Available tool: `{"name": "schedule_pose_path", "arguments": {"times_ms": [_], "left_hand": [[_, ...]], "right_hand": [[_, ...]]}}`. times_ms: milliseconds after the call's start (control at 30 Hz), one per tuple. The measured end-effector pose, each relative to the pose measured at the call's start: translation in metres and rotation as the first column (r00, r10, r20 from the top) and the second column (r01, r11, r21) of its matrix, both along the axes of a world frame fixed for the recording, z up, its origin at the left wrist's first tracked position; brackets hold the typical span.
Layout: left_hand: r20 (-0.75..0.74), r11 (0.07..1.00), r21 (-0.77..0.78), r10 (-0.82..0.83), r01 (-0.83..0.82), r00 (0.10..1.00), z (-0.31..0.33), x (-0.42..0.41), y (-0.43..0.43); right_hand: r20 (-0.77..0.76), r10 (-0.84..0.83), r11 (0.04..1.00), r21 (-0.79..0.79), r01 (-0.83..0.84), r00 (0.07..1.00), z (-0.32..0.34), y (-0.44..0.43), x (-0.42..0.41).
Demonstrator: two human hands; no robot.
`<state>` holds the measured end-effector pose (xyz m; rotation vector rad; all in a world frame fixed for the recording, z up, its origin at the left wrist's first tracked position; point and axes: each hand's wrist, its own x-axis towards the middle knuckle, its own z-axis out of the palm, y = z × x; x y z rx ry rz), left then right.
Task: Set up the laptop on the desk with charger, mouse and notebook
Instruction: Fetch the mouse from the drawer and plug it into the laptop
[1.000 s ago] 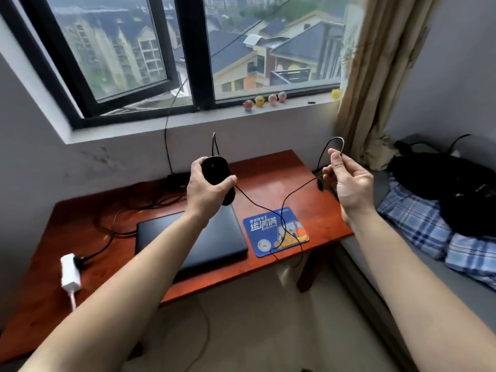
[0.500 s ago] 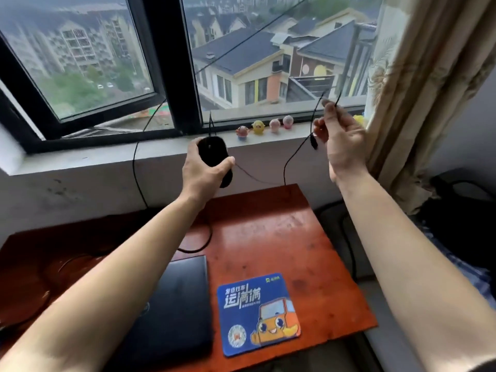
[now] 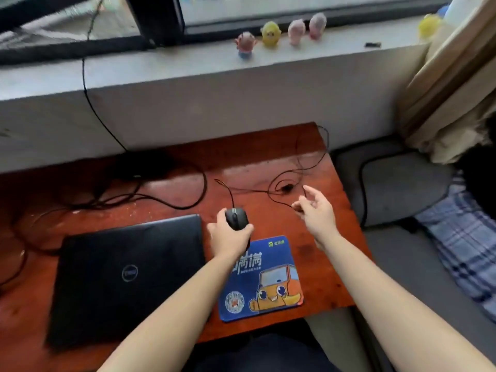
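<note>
The closed black laptop lies flat on the red-brown wooden desk, with a round logo on its lid. Just to the right of the laptop's rear right corner, the left hand grips a black wired mouse from above, with thumb and fingers curled round its sides. I cannot tell if the mouse rests on the desk or is held a little above it. The thin mouse cable leaves the mouse on the side away from the person and makes loose loops on the desk, behind and to the right of the laptop. The right hand is farther to the right of the laptop than the mouse, about level with the laptop's rear edge. Its fingers are spread and only loosely bent, and they hold nothing. The cable passes close to the fingertips, but it is not clear if it touches them. A blue mouse pad with an orange cartoon car lies just beside the laptop's right edge, and the left wrist is over its corner. Thicker black cables lie on the desk behind the laptop. Well behind the laptop and to the right, four small toy figures stand on the grey window sill.
</note>
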<state>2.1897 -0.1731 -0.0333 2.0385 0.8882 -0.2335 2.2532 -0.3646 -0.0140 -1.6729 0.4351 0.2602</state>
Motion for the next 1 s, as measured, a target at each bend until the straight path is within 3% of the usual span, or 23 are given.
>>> {"name": "schedule_pose_path", "arguments": {"times_ms": [100, 200, 333, 433, 633, 733, 900, 1000], "left_hand": [[-0.227, 0.992, 0.009, -0.117, 0.123, 0.967, -0.038, -0.033, -0.011], [-0.342, 0.973, 0.070, -0.184, 0.221, 0.921, -0.055, -0.051, -0.019], [-0.342, 0.907, 0.206, -0.286, 0.368, 0.895, -0.060, -0.058, -0.026], [-0.313, 0.879, 0.226, -0.343, 0.420, 0.886, -0.062, -0.060, -0.031], [-0.345, 0.861, 0.186, -0.393, 0.473, 0.852, -0.065, -0.070, -0.031], [-0.366, 0.866, 0.163, -0.393, 0.474, 0.844, -0.064, -0.071, -0.029], [-0.412, 0.833, 0.006, -0.502, 0.553, 0.761, -0.063, -0.068, -0.010], [-0.326, 0.883, 0.141, -0.385, 0.447, 0.863, -0.036, -0.047, 0.019]], "right_hand": [[-0.092, 0.047, 0.996, -0.069, -0.054, 0.995, -0.029, -0.006, -0.020], [-0.127, 0.093, 0.985, -0.132, -0.110, 0.987, -0.036, -0.008, -0.026], [-0.159, 0.080, 0.986, -0.131, -0.101, 0.984, -0.039, -0.008, -0.027], [-0.166, 0.094, 0.987, -0.117, -0.114, 0.982, -0.041, -0.008, -0.026], [-0.162, 0.106, 0.986, -0.110, -0.125, 0.981, -0.042, -0.009, -0.022], [-0.115, 0.128, 0.969, -0.197, -0.149, 0.985, -0.037, -0.010, -0.016], [-0.034, 0.187, 0.948, -0.257, -0.189, 0.982, -0.020, -0.009, 0.003], [0.032, 0.261, 0.930, -0.276, -0.243, 0.965, 0.009, -0.001, 0.029]]}}
